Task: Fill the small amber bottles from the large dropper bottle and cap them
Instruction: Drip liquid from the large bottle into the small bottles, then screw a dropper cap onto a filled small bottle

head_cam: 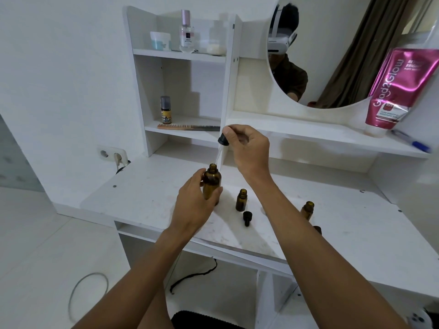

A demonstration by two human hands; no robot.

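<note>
My left hand (193, 198) grips the large amber bottle (212, 180), upright and uncapped, just above the white tabletop (147, 195). Above it, my right hand (249, 148) pinches the black dropper cap (223, 140); its glass pipette (218, 156) slants down with its tip close above the bottle's mouth. One small amber bottle (241, 200) stands open to the right, with a black cap (247, 217) lying in front of it. A second small amber bottle (307, 210) stands further right, partly behind my right forearm, with another dark cap (317, 229) peeking out beside the arm.
A white shelf unit (180, 91) rises behind the table with cosmetics, a comb (187, 127) and a small spray can (165, 109). A round mirror (332, 51), a pink tube (399, 91) and a blue pen (413, 141) are at the right. A wall socket (111, 155) sits at the left.
</note>
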